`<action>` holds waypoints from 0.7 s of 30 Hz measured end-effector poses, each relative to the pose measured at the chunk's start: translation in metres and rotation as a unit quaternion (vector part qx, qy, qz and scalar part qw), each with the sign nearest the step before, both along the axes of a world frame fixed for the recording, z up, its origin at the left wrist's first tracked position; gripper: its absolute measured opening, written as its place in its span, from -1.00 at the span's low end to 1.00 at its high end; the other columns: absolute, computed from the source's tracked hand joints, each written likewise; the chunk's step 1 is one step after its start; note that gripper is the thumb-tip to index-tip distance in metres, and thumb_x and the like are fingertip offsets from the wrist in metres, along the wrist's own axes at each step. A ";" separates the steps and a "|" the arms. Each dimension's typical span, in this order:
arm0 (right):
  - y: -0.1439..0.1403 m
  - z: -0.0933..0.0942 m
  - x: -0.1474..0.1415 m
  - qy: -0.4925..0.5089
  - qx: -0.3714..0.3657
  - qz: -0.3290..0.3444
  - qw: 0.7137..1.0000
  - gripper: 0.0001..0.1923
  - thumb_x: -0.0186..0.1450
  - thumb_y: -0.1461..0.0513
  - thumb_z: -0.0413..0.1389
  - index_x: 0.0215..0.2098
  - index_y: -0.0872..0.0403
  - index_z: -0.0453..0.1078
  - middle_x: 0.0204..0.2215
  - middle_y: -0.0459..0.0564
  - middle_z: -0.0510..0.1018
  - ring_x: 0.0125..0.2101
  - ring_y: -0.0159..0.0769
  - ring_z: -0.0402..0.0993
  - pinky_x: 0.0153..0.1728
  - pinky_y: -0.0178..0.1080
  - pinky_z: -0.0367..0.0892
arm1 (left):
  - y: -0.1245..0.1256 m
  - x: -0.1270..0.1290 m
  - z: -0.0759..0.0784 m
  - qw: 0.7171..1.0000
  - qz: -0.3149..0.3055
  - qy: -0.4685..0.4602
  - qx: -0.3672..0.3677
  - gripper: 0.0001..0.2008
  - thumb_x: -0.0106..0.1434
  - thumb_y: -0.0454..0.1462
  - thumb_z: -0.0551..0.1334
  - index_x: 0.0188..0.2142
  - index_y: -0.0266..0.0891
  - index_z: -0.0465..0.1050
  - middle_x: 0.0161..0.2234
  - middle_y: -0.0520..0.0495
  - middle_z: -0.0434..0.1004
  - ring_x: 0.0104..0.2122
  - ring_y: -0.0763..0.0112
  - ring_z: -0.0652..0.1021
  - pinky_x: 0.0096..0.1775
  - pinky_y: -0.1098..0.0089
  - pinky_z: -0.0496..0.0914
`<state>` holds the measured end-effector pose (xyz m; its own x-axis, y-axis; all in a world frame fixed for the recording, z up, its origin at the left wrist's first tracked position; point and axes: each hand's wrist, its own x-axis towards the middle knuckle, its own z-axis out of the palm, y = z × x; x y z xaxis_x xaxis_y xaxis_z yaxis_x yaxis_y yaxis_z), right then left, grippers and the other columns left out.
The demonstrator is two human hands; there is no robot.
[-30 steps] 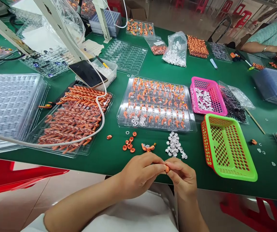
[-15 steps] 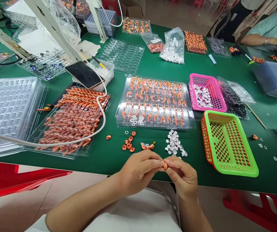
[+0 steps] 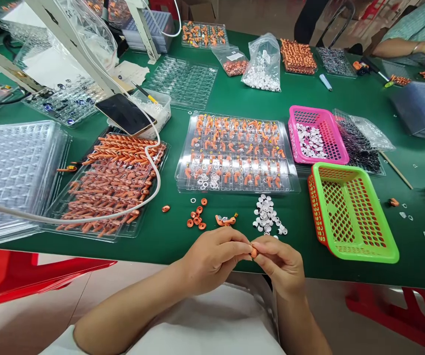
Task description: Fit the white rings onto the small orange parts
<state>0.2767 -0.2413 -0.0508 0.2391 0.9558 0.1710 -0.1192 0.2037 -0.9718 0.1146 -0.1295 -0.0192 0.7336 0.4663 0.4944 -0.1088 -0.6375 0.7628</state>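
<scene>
Between the fingertips of both hands is a small orange round cap (image 3: 253, 253), partly covered by the fingers. My left hand (image 3: 217, 254) pinches it from the left, and my right hand (image 3: 281, 264) grips it from the right. Just beyond them on the green table lies an orange curved piece (image 3: 226, 220) with a yellow tip. Several orange cups (image 3: 196, 217) are scattered to its left, with a single orange piece (image 3: 165, 209) farther left. A pile of small white discs (image 3: 266, 215) lies to the right of the curved piece.
A clear tray (image 3: 238, 185) of orange curved parts and white rings stands ahead. At right are a green basket (image 3: 360, 254) and a pink basket (image 3: 318, 160) holding white pieces. Stacked orange parts (image 3: 112, 182), a phone (image 3: 125, 113) and a white cable (image 3: 156, 172) are at left. A co-worker's arm (image 3: 401, 48) rests far right.
Both hands keep hold of the orange cap in nearly the same place. The camera view has shifted slightly. The person standing at the back has moved left.
</scene>
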 end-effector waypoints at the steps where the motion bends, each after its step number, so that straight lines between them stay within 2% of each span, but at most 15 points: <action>1: 0.000 0.001 0.001 -0.009 0.002 0.002 1.000 -0.66 0.27 0.41 0.19 -0.07 -0.09 0.53 -0.28 -0.01 0.62 -0.26 -0.25 0.54 -0.28 -0.22 0.51 | 0.000 0.000 0.000 1.000 -0.002 0.000 0.000 -0.76 0.23 -0.53 0.22 -0.13 -0.29 0.45 -0.29 -0.17 0.60 -0.31 0.41 0.59 -0.31 0.48 0.50; 6: 0.001 0.004 0.004 -0.073 0.005 -0.001 0.997 -0.60 0.28 0.45 0.16 -0.03 -0.11 0.51 -0.25 -0.03 0.62 -0.25 -0.26 0.55 -0.28 -0.23 0.50 | -0.001 0.001 -0.003 1.000 0.008 0.002 0.007 -0.75 0.23 -0.54 0.21 -0.13 -0.28 0.45 -0.30 -0.18 0.60 -0.31 0.40 0.59 -0.31 0.47 0.50; 12: 0.001 0.010 0.005 -0.179 0.013 -0.016 0.984 -0.55 0.27 0.48 0.14 0.02 -0.09 0.46 -0.17 -0.03 0.61 -0.20 -0.28 0.55 -0.20 -0.23 0.49 | -0.004 0.003 -0.004 0.998 0.058 0.008 0.025 -0.78 0.25 -0.50 0.21 -0.14 -0.26 0.45 -0.31 -0.15 0.61 -0.33 0.41 0.59 -0.31 0.45 0.50; 21: 0.005 0.012 0.004 -0.176 0.006 -0.006 0.984 -0.63 0.30 0.43 0.14 0.00 -0.05 0.46 -0.22 0.00 0.62 -0.20 -0.22 0.57 -0.23 -0.19 0.51 | -0.004 0.001 -0.007 0.997 0.060 0.013 0.042 -0.74 0.25 -0.51 0.19 -0.11 -0.22 0.42 -0.30 -0.11 0.62 -0.33 0.43 0.59 -0.32 0.45 0.50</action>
